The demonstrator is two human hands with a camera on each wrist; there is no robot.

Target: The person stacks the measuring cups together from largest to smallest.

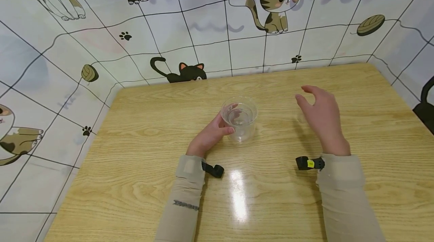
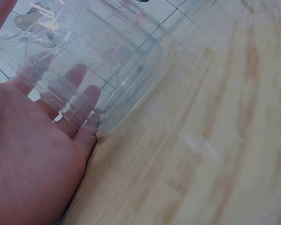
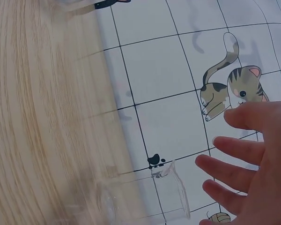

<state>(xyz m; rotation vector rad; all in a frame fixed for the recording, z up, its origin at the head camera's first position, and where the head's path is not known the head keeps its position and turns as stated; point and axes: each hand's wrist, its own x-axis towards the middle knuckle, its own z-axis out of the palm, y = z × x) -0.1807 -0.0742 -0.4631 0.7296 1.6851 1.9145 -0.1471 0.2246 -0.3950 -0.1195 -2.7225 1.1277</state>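
Note:
In the head view my left hand [image 1: 211, 136] holds a clear plastic cup [image 1: 245, 133] upright at the middle of the wooden table. The thumb lies on the cup's near side. Through the clear wall of the cup [image 2: 126, 101] in the left wrist view, several fingers [image 2: 90, 96] show behind it. Whether it holds any liquid I cannot tell. My right hand [image 1: 323, 117] hovers over the table to the right, thumb and fingers apart, nothing between them. Low in the right wrist view, a clear see-through object [image 3: 175, 190] appears near that hand; its kind is hard to make out.
The wooden table [image 1: 145, 121] reaches back to a white wall covering [image 1: 203, 23] with black grid lines and cartoon cats. The same covering rises at the left and right sides. Black wrist cameras sit on both sleeves, and light glares off the tabletop near the front.

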